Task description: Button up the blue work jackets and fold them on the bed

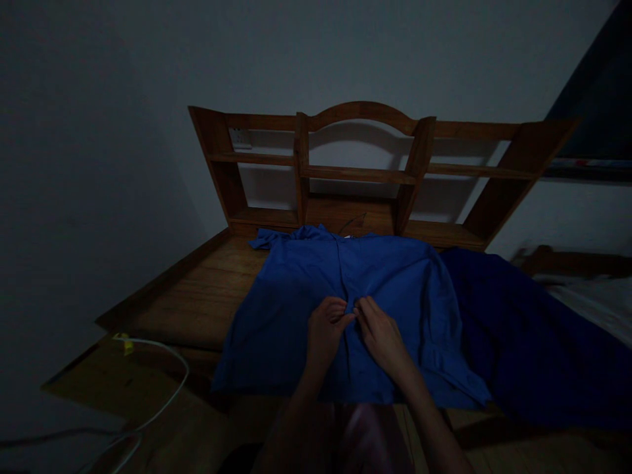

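A blue shirt (296, 283) lies spread over a wooden desk, its front opening running down the middle toward me. My left hand (328, 329) pinches the cloth along that opening, thumb and fingers together. Close beside it on the right, my right hand (378, 329) grips the other side of the same edge with bent fingers. The fingertips of both hands nearly meet. Whether a button is between them is too dark and small to make out.
The wooden desk (212, 289) has a shelf rack (363, 174) at its back against the wall. Darker blue cloth (533, 349) hangs at the right. A white cable (180, 382) loops at the lower left near a yellowish board (99, 382). A power socket (240, 137) shows behind the rack.
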{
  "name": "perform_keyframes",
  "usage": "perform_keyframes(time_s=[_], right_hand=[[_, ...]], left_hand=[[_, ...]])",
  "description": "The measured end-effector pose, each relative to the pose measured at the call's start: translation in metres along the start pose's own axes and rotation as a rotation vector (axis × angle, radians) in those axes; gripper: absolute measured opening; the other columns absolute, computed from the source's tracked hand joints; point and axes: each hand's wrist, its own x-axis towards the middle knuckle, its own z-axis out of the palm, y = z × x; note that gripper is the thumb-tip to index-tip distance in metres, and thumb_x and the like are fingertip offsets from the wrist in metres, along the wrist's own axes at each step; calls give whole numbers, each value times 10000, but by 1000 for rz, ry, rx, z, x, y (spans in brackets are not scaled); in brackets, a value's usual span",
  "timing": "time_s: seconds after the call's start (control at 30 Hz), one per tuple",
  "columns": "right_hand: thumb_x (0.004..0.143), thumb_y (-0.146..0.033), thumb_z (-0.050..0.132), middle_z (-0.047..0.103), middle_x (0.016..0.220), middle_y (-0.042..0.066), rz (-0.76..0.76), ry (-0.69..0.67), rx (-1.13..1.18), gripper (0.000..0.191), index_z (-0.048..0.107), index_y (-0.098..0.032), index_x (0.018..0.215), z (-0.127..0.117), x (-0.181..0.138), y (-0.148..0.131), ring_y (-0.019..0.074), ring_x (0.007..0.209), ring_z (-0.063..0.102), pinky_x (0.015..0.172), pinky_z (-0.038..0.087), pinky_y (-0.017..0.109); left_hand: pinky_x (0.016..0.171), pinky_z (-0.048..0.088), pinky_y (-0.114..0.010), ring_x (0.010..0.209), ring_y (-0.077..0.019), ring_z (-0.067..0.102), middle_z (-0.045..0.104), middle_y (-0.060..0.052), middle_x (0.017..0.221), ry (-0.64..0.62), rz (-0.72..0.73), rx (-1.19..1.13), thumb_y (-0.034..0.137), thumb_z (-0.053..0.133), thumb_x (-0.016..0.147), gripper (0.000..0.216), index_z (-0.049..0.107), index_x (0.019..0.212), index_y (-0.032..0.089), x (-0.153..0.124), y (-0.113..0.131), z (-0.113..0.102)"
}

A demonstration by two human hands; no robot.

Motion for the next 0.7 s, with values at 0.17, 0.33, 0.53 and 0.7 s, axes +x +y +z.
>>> perform_keyframes(time_s=[0.17, 0.33, 0.53, 0.7], right_hand=[[956, -294, 298, 522, 886, 36, 13, 10, 97, 207, 472, -202, 891, 0, 1, 5, 152, 800, 511, 740, 396, 269], [957, -305, 305, 525, 874, 29, 29, 8, 173, 221, 478, -201, 866, 0, 1, 6, 147, 799, 509, 744, 391, 270], [956, -342, 316, 529, 847, 20, 64, -17, 257, 245, 476, -197, 840, -1, 1, 5, 143, 784, 511, 737, 382, 269], [964, -326, 285, 521, 840, 19, 92, 20, 271, 247, 471, -198, 866, -1, 0, 5, 143, 798, 511, 746, 376, 269]], left_hand=[[782, 525, -272, 835, -151, 636, 647, -59, 871, -7, 7, 23, 193, 650, 705, 234, 574, 921, 142, 0, 1, 1], [795, 520, -276, 849, -147, 634, 651, -55, 908, 12, 50, 103, 192, 619, 728, 205, 584, 927, 160, -1, 1, 2], [812, 504, -283, 855, -140, 630, 652, -39, 922, 58, 68, 181, 185, 589, 750, 179, 588, 929, 183, -3, 1, 4], [824, 496, -283, 866, -145, 629, 659, -33, 908, 49, 43, 187, 212, 598, 760, 161, 601, 919, 188, -2, 1, 3]])
